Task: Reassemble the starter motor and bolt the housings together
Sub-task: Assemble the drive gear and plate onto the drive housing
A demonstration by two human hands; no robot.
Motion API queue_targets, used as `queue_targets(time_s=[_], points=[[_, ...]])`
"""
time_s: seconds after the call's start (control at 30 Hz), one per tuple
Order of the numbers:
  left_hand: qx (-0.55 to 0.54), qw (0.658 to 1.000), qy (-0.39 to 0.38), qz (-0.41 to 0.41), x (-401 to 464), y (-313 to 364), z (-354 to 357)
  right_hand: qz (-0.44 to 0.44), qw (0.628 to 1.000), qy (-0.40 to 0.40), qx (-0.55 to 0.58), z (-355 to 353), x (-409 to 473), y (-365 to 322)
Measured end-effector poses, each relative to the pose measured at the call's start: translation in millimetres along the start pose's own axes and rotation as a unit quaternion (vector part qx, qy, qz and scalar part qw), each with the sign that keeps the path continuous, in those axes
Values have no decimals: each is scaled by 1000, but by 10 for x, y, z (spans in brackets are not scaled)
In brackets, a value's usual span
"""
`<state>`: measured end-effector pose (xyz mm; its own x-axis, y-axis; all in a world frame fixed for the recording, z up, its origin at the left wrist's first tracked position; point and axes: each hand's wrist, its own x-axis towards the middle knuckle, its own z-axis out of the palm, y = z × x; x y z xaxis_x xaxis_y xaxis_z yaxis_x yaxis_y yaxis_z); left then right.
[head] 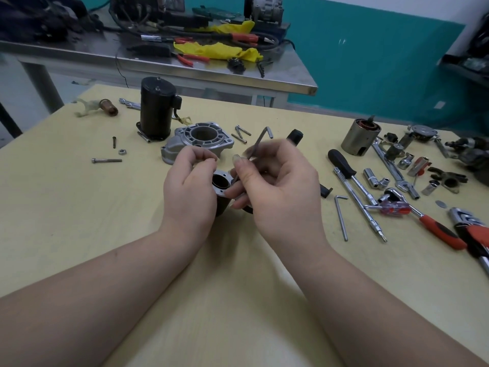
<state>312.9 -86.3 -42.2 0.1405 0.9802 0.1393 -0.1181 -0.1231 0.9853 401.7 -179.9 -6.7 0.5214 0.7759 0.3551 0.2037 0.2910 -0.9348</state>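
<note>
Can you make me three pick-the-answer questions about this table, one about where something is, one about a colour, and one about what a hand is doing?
1. Where does the tall black cylinder stand?
A. Behind the grey metal housing, to its left
B. Among the sockets on the right
C. On the steel bench at the back

2. What colour is the rag on the steel bench?
A. Blue
B. Yellow
C. White

3. What is the right hand doing?
A. Lying flat on the table
B. Gripping the orange-handled ratchet
C. Pinching a bent hex key

Answers: 1 A, it stands on the wooden table just beyond the housing. 2 B, the crumpled cloth is bright yellow. 3 C, thumb and fingers pinch the key over the small part held by the left hand.
</note>
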Motion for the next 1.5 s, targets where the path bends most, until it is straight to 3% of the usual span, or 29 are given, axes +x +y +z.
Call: queue_targets(time_s=[0.23, 0.37, 0.53, 0.7, 0.83, 1.03, 1.33, 1.5], points=[[-6, 1000, 0, -7, -10, 18, -1, -110, 980, -29, -161, -77, 54, -4], [5, 1000, -13, -2, -25, 28, -19, -151, 974, -62, -158, -137, 106, -137], [6, 1000, -24, -7, -57, 62, -25, -65, 991, -112, -34, -190, 261, -337], [-8, 1000, -8, -22, -57, 75, -4, -39, 997, -51, -51, -204, 303, -327], [-5, 1000, -12, -9, -78, 68, 0, -19, 996, -70, -60, -155, 323, -358], [-12, 1000, -20, -17, -81, 100, -14, 74, 988, -111, 78, -212, 328, -406], [-6, 1000, -23, -1, -78, 73, 1, -42, 994, 60, 84, 32, 41, -110], [-7, 1000, -21, -5, -78, 86, -7, -104, 994, 15, -14, -31, 55, -118]])
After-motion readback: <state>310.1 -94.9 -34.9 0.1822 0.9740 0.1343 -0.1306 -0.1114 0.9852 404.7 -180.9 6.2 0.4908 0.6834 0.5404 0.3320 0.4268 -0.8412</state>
